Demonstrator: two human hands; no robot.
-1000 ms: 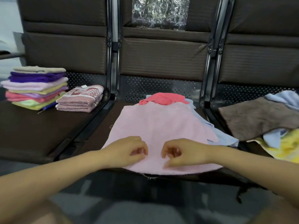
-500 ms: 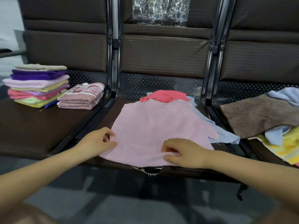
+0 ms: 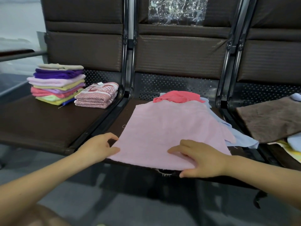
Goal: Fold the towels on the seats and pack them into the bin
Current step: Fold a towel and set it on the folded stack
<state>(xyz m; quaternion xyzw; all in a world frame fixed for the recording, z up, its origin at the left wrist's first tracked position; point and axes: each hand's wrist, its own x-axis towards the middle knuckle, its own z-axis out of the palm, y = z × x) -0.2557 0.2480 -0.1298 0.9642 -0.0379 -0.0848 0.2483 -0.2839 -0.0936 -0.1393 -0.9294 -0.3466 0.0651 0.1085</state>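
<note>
Here, pink towel (image 3: 169,134) lies spread flat on the middle seat (image 3: 123,118), near edge running along the seat's front lip at 6 o'clock. Left hand (image 3: 97,148) sits at the towel's near-left corner, 8 o'clock of the cloth; thumb and fingers (image 3: 110,136) curled around the corner edge, pinching it, the corner slightly lifted off the seat. Right hand (image 3: 202,157) holds the near edge toward 5 o'clock; its fingers lie on top of the cloth, thumb tucked under the front edge, so the hem is clamped between them. Both hands are well apart, the towel stretched between.

Beyond the pink towel at 12 o'clock, a coral towel (image 3: 177,96) lies bunched, partly covered by it. A light blue towel (image 3: 241,137) pokes out from under the pink one at 3 o'clock.

Left seat (image 3: 40,123), 10 o'clock: stack of folded towels (image 3: 57,84) in mixed colours, and just beside it to the right a folded patterned pink towel (image 3: 97,97).

Right seat, 3 o'clock: brown towel (image 3: 270,118) spread over a loose heap; yellow and pale blue cloth show beneath it at the frame edge.

Clear plastic wrap (image 3: 177,10) on the middle backrest, 12 o'clock.
</note>
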